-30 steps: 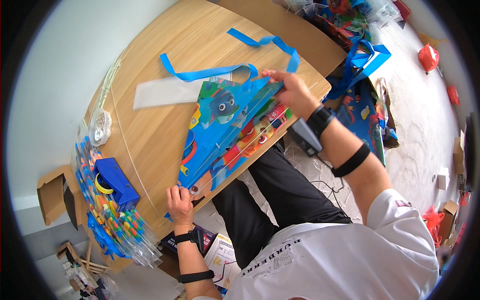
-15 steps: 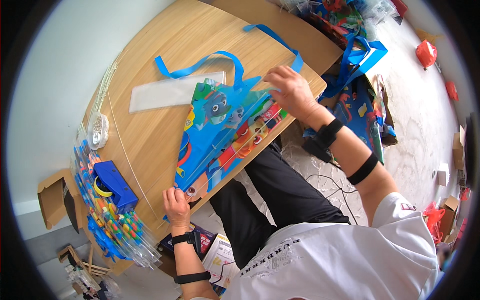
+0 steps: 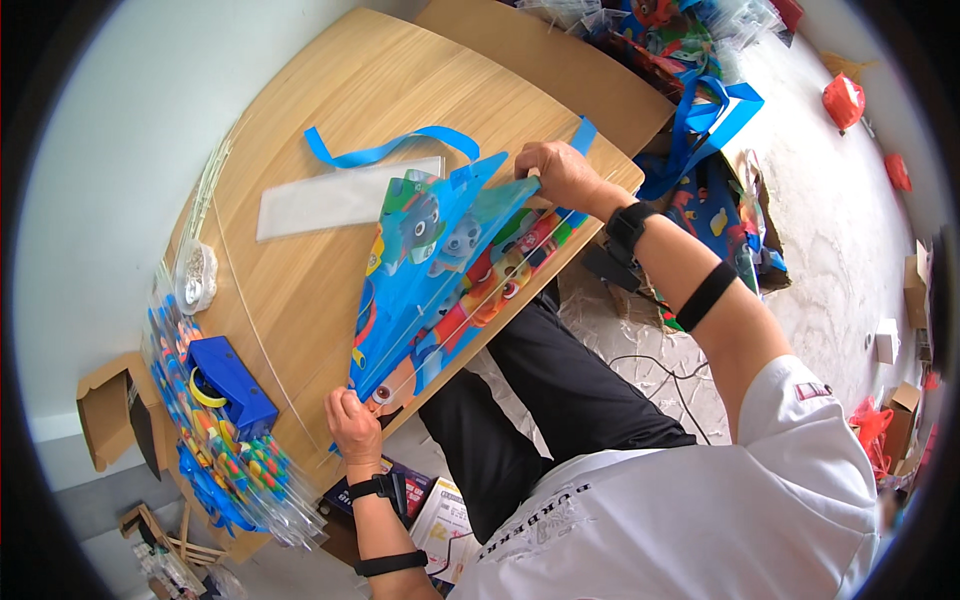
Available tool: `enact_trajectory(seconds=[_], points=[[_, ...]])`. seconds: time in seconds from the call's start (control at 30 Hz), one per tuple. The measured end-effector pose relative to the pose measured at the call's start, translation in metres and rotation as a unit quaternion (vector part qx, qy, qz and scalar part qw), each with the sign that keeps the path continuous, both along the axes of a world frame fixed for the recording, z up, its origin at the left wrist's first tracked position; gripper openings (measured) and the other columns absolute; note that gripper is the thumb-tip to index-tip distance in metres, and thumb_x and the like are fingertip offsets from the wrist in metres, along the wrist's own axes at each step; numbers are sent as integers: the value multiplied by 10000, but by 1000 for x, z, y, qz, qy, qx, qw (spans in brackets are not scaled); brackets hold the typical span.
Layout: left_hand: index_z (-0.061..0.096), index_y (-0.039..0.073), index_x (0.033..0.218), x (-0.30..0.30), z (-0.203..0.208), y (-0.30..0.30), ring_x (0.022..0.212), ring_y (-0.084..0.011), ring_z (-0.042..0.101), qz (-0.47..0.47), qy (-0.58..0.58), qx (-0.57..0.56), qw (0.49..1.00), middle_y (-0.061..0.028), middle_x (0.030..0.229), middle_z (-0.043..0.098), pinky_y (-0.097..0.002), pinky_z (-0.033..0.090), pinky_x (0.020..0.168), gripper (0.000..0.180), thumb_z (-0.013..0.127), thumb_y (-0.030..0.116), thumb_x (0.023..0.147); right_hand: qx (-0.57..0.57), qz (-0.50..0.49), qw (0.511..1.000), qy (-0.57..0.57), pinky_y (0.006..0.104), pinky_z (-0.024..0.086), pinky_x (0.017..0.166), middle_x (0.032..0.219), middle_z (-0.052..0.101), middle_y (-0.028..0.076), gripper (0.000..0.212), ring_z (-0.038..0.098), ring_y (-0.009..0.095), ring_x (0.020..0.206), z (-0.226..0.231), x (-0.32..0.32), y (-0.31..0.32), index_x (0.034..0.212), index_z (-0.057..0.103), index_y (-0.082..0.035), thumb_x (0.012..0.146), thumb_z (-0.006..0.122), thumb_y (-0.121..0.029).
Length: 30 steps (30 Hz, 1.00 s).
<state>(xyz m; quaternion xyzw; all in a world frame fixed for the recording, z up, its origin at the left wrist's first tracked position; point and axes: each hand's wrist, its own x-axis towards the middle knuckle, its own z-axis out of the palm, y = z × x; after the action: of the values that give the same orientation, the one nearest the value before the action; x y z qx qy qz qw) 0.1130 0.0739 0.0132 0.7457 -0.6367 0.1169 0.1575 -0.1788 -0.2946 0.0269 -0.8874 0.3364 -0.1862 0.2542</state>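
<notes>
A folded kite (image 3: 440, 270) of thin blue printed film with cartoon animal faces lies over the table's near edge, narrowing to a tip at the lower left. My left hand (image 3: 353, 428) pinches that tip between thumb and fingers. At the wide end, my right hand (image 3: 565, 178) is closed on a fold of the film, lifting it a little. Its fingertips are partly hidden by the film. A blue ribbon tail (image 3: 400, 148) trails from the kite across the tabletop. Behind the kite, and partly under it, lies a flat clear plastic sleeve (image 3: 320, 203).
On the wooden table (image 3: 400, 80), a blue tape dispenser (image 3: 232, 385) sits beside a stack of bagged kites (image 3: 215, 435). Thin rods (image 3: 212, 165) and a small white tub (image 3: 197, 277) line the left edge. A box of printed film (image 3: 735, 215) stands on the floor at right.
My right hand has moved slightly left and closed on the film, drawing the fold up and inward. The left hand keeps its hold at the tip. The ribbon has shifted a little.
</notes>
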Motion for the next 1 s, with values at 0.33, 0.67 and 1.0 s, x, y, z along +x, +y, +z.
enact_trajectory(seconds=[0.33, 0.67, 1.0], points=[[481, -20, 813, -2, 4, -1, 807, -363, 521, -32, -33, 18, 999, -172, 874, 480, -450, 472, 689, 128, 594, -33, 755, -199, -312, 915, -161, 438, 496, 863, 1090, 586, 174, 293, 571, 382, 1018, 23, -24, -49, 1020, 614, -48, 742, 547, 15], [471, -13, 801, -3, 5, -3, 806, -369, 521, -21, -42, 18, 999, -169, 857, 475, -457, 471, 681, 132, 594, -27, 755, -179, 79, 974, -117, 377, 502, 818, 1009, 586, 130, 275, 592, 301, 934, 11, 20, 106, 965, 591, 16, 704, 652, -42], [488, -21, 816, 1, 4, -1, 796, -357, 523, -32, -36, 7, 999, -165, 861, 487, -445, 470, 665, 133, 590, -56, 737, -122, 36, 987, -94, 374, 498, 783, 864, 586, 127, 309, 591, 310, 842, -4, 28, 120, 1050, 524, 12, 777, 623, -92]])
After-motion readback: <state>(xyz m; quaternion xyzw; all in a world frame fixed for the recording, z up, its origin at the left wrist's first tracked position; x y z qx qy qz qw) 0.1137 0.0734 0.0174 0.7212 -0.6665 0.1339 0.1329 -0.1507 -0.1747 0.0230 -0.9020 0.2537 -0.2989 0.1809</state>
